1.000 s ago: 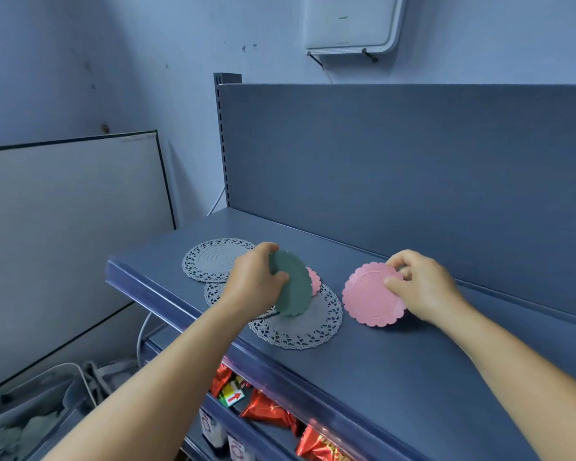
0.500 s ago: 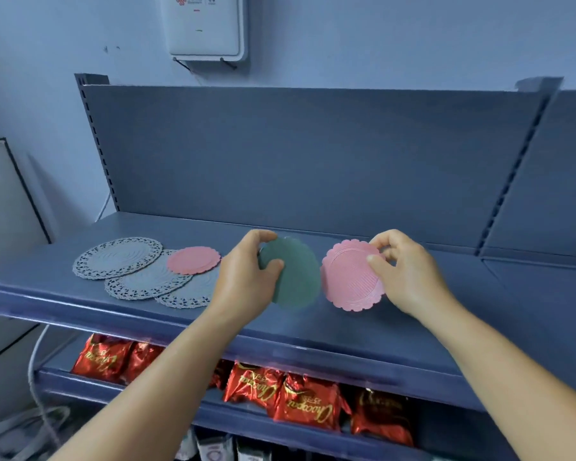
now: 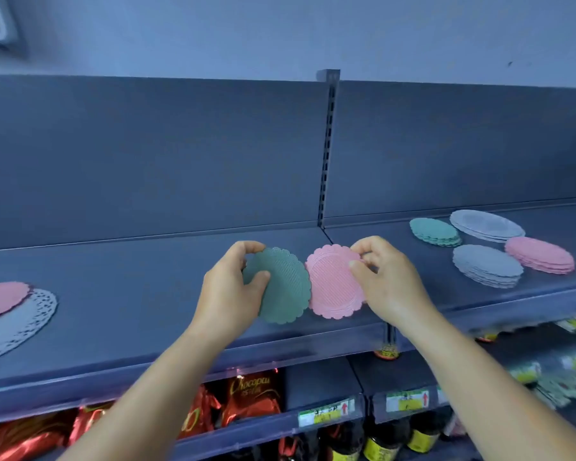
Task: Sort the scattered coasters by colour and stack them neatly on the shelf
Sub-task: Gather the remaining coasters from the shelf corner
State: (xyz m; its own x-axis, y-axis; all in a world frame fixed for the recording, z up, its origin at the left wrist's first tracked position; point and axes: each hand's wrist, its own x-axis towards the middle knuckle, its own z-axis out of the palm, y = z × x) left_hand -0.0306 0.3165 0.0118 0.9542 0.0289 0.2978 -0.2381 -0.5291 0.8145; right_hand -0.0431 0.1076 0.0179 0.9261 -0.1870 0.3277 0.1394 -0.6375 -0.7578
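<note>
My left hand grips a green scalloped coaster, held tilted above the grey shelf. My right hand grips a pink scalloped coaster beside it; the two coasters nearly touch edge to edge. On the right part of the shelf lie sorted stacks: a green stack, a large grey stack, a smaller grey stack and a pink stack. At the far left a loose pink coaster lies on grey lace coasters.
A slotted upright divides the shelf's back panel. Below the shelf's front lip hang price tags; red snack bags and dark jars fill the lower shelf.
The view has swung to the right with both hands carrying their coasters that way. The loose coasters slid to the far left edge and the sorted stacks on the right came into view.
</note>
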